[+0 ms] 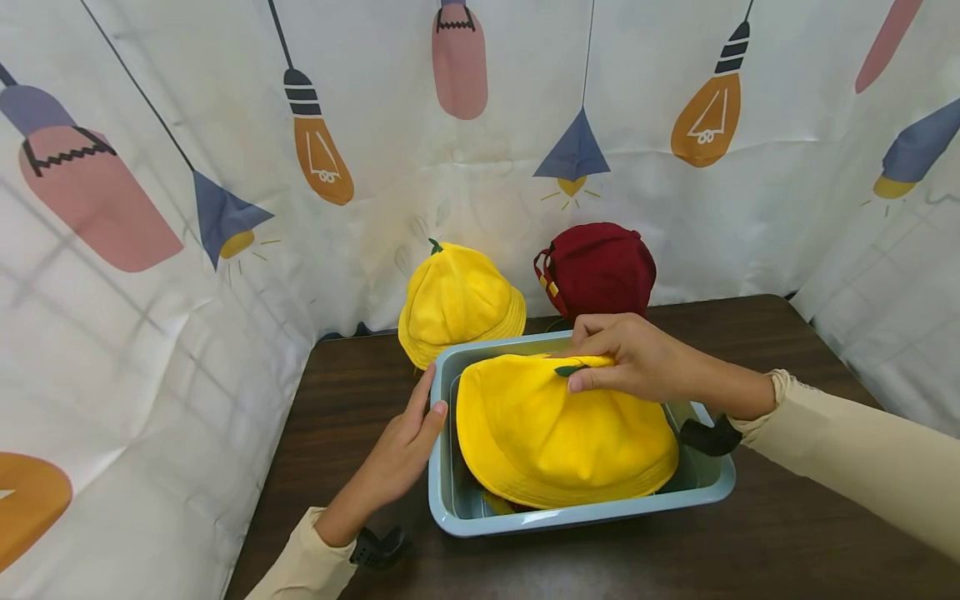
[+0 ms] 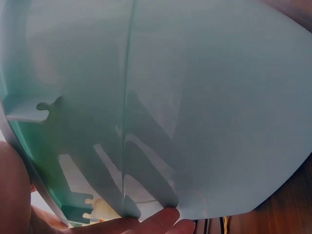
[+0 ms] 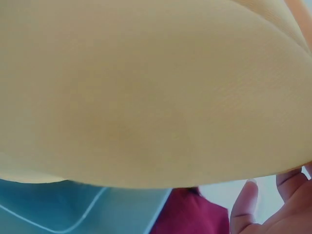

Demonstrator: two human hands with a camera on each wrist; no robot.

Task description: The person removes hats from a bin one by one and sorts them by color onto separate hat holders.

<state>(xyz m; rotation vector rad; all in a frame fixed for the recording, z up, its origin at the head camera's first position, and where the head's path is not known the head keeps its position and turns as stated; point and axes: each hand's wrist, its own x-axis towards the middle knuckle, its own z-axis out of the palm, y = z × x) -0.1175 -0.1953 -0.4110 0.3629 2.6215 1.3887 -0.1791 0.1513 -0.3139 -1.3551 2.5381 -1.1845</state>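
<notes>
A yellow bucket hat [image 1: 555, 433] with a small green leaf on its crown fills most of a light blue plastic bin [image 1: 585, 518]. My right hand [image 1: 637, 358] pinches the crown of this hat beside the leaf, above the bin's back right part. At the bin's left end, my left hand [image 1: 397, 454] grips the rim, thumb on top and fingers down the outside. The left wrist view shows those fingers [image 2: 158, 222] against the bin's outer wall [image 2: 219, 122]. In the right wrist view the hat's fabric [image 3: 146, 97] covers most of the picture. Some yellow shows beneath the hat's brim inside the bin.
Behind the bin stand another yellow hat [image 1: 461, 292] with a green leaf, on the left, and a dark red cap [image 1: 607, 271], on the right. All rest on a dark wooden table [image 1: 352, 408]. A white curtain [image 1: 495, 183] printed with lamps encloses the back and sides.
</notes>
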